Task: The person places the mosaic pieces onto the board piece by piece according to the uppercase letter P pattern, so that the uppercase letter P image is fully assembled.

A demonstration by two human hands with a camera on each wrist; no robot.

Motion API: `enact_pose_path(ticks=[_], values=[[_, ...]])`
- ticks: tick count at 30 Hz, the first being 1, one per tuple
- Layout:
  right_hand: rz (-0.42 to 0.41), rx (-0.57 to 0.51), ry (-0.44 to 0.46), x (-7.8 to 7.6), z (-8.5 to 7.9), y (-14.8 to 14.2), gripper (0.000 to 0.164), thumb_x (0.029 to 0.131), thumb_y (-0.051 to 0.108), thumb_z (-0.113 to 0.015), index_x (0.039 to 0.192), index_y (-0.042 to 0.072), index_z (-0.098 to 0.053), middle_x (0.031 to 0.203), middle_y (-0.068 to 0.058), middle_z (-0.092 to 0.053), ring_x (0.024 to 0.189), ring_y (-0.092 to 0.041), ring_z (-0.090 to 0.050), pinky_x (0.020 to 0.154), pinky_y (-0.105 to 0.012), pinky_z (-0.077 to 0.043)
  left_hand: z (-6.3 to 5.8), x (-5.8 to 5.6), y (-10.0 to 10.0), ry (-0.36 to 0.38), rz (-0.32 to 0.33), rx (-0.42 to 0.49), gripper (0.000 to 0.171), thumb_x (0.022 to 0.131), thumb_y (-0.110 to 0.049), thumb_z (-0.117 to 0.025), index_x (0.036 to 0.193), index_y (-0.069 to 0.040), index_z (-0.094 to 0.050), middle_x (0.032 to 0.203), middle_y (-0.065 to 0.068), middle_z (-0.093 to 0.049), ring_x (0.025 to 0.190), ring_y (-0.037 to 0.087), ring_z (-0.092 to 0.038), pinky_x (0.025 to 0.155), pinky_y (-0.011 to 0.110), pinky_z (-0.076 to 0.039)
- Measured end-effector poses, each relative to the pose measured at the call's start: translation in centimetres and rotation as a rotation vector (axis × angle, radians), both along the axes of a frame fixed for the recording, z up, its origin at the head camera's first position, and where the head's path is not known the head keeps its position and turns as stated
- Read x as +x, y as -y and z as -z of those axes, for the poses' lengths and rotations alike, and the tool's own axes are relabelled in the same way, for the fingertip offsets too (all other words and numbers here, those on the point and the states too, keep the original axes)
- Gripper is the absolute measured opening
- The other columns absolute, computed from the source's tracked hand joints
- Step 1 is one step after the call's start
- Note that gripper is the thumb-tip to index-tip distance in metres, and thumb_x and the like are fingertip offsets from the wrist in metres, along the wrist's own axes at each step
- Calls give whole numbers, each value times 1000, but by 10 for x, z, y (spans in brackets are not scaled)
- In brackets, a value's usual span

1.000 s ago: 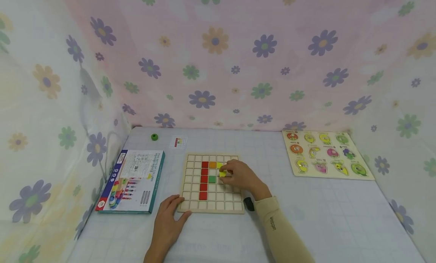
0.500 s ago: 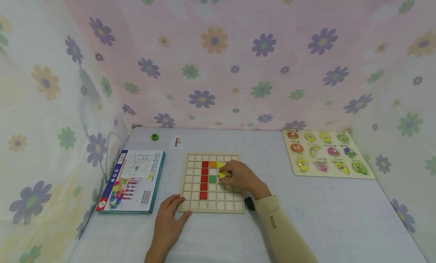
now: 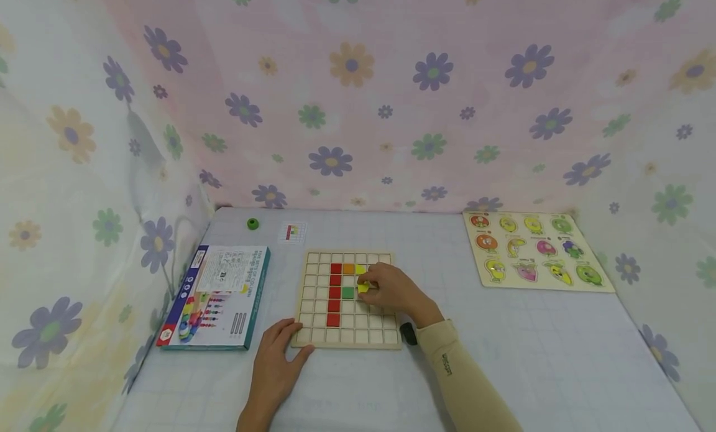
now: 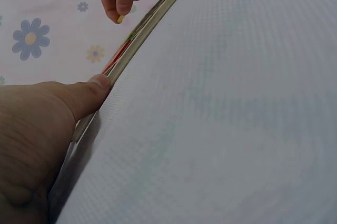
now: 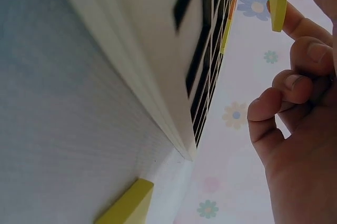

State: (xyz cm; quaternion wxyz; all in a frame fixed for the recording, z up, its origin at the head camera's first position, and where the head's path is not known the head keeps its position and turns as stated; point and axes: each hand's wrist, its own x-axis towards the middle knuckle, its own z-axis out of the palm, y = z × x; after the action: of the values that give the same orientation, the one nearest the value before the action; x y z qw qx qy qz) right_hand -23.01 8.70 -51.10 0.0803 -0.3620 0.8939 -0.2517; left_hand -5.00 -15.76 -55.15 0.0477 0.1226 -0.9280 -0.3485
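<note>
The right hand [image 3: 391, 290] pinches a yellow square tile [image 3: 363, 288] between thumb and forefinger, over a wooden grid board [image 3: 349, 337]. In the right wrist view that tile [image 5: 278, 3] is tilted and apart from the board; the other fingers are curled. A column of red tiles [image 3: 334, 293] fills cells on the board, with an orange tile [image 3: 349, 268] and a yellow one beside its top. A green tile [image 3: 348, 293] lies farther down. The left hand [image 3: 278, 360] rests at the board's near left corner, its thumb [image 4: 95, 91] touching the edge.
A printed box [image 3: 224, 301] lies left of the board. Behind stand a small pattern card [image 3: 292, 232] and a green bead [image 3: 253, 224]. A fruit puzzle board [image 3: 537, 252] is at the back right. A yellow block [image 5: 126, 205] lies on the table near the board.
Almost nothing has moved. The right hand keeps its pinch on the yellow tile over the board, and the left hand stays at the corner; the head view shifts very slightly.
</note>
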Motion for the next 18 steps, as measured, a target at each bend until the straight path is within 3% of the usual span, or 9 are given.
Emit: enact_pose_path(ticks=[10,18], values=[[-21,56,7,-1,2,2,21,90,29,-78,109,18,-78,102,5,-71,91,-12,-59,87,-35,-54,-2,-2,0,-3,4,5,53,84,-30,-85,131,-14,-67,144,5,-56,141,28,-45,119,50,-42],[-11,60,13,0,-1,0,24,91,30,-78,110,17,-78,99,7,-69,86,-8,-57,81,-30,-53,-2,-1,0,-1,-2,8,53,83,-30,-86,129,-14,-67,143,5,-57,141,29,-45,119,50,-42]])
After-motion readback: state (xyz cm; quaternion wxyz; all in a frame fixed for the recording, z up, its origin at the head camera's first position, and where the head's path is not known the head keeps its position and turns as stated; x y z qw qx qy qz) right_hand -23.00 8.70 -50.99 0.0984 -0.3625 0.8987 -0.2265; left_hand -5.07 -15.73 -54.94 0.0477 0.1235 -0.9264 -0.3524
